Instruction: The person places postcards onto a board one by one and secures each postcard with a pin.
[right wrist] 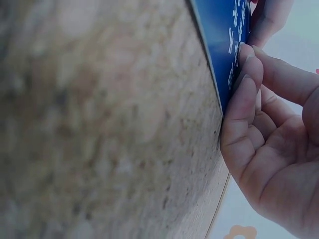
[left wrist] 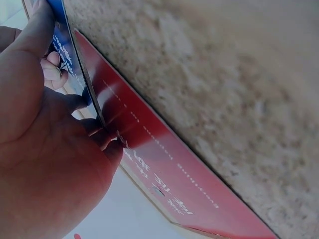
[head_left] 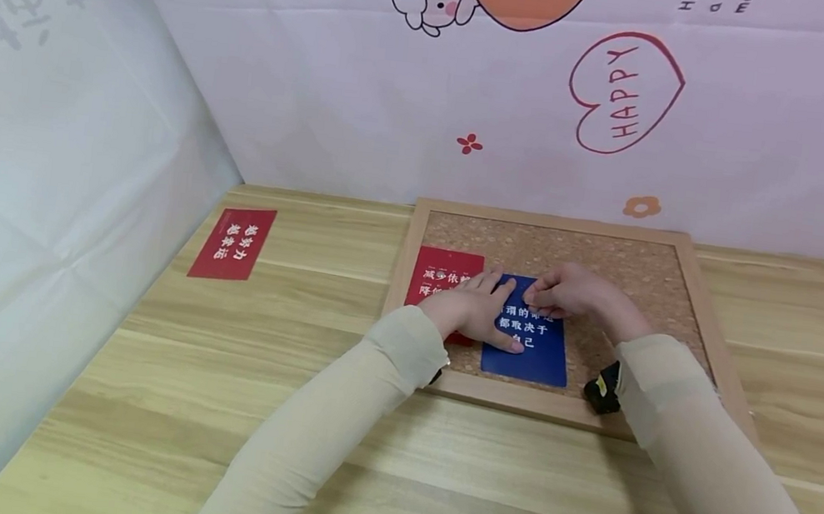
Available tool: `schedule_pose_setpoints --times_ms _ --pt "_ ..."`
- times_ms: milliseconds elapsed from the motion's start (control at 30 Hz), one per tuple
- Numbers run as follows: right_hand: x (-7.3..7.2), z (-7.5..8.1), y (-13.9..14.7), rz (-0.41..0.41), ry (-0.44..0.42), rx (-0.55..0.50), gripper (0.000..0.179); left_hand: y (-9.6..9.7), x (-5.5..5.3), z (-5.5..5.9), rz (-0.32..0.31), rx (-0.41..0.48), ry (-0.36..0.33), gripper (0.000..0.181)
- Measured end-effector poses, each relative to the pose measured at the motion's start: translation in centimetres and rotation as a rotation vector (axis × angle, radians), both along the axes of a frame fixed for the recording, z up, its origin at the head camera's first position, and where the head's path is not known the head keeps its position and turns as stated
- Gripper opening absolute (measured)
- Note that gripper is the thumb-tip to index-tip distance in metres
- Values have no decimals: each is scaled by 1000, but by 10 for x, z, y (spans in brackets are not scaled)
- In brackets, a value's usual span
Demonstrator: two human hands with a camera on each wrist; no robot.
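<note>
My left hand (head_left: 480, 310) lies with fingers spread over the blue card (head_left: 524, 365), pressing it against the cork board (head_left: 608, 252), and partly covers the red card (head_left: 449, 261) beside it. At the upper part of the blue card, my right hand (head_left: 567, 292) has thumb and index finger pinched together on a small thumbtack, mostly hidden by the fingertips. The left wrist view shows a thin metallic glint between those right fingertips (left wrist: 54, 69). A silver thumbtack (head_left: 440, 275) sits in the red card. White writing covers both cards.
Another red card (head_left: 232, 243) lies on the wooden table (head_left: 275, 410) to the left. The board's wooden frame (head_left: 510, 395) surrounds the cork. A printed white cloth (head_left: 339, 90) hangs behind the table and a plain one at left.
</note>
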State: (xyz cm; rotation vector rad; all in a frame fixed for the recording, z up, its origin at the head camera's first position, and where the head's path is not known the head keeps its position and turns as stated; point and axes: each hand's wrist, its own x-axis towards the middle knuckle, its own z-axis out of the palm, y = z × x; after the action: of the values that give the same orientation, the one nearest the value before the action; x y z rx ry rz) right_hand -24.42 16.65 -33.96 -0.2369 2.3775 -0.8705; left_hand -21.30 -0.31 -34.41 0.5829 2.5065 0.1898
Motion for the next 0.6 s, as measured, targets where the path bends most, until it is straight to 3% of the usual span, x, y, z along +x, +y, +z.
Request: schedule_pose_setpoints --times_ms 600 --pt "1 2 -2 -10 14 23 29 0 -2 -1 -9 -5 1 96"
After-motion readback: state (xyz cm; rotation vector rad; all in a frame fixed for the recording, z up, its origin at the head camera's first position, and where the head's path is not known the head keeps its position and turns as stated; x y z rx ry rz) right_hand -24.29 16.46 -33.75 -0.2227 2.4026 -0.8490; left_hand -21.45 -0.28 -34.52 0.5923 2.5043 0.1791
